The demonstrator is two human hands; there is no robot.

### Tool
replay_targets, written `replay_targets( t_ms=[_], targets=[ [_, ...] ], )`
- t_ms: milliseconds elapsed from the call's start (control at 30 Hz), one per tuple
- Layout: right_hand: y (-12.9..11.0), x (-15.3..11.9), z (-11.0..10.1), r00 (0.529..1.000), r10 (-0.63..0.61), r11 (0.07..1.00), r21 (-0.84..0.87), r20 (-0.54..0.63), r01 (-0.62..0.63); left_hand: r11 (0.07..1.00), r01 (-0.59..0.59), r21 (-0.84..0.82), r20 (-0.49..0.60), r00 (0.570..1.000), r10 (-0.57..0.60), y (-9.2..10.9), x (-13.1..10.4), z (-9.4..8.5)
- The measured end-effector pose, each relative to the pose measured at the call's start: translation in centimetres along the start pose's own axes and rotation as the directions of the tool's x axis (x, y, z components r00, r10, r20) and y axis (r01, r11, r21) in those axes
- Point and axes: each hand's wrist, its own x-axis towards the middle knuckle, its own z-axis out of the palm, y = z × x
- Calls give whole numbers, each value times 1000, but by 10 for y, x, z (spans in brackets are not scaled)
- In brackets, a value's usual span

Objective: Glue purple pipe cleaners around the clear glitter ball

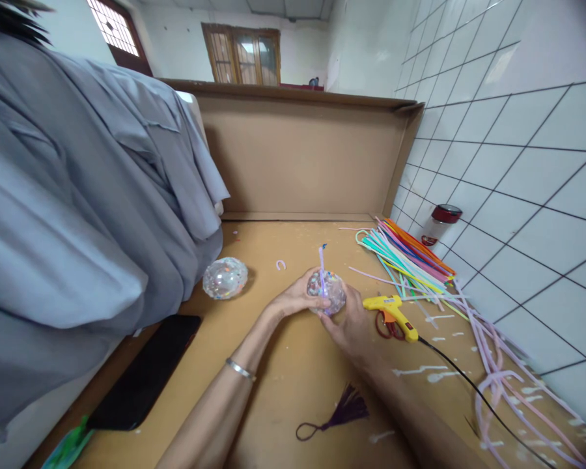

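Observation:
Both my hands are closed around a clear, faceted dome [336, 296] speckled with coloured bits. My left hand [297, 294] grips its left side, thumb across the front. From the right, my right hand [348, 326] holds the lower edge with thumb and fingers. A lilac pipe cleaner [321, 260] runs upright along the dome, its top end standing above it near a small blue bit; its lower end meets my thumbs. A similar clear speckled bowl [225, 278] rests on the table to the left. Nearer to me lies a dark purple tassel [344, 410] with a loop.
At right lie a yellow glue gun [393, 314], red-handled scissors [385, 326], a pile of coloured pipe cleaners [405, 254] and loose lilac ones [488, 365]. A red-lidded jar [440, 223] stands by the tiled wall. A black phone [146, 371] and grey cloth [102, 195] are at left.

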Motion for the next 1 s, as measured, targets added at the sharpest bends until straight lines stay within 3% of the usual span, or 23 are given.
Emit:
replay_targets(
  t_ms=[167,367,567,800,1000],
  targets=[
    [1,-5,6,999,50,998,49,-6,-50,983,-8,182,-59,998,19,0,1,3],
    [3,-3,7,990,114,970,204,82,-129,952,-5,307,-123,991,45,-10,3,-5],
    [8,5,-1,947,266,862,394,183,-318,924,4,382,-57,998,19,-8,3,-6],
    [9,5,-3,911,370,813,413,180,-412,969,52,243,111,991,-81,-7,-1,-15],
    [6,4,-2,894,422,792,420,151,-444,979,79,190,96,990,-98,-9,-1,-11]
  ],
)
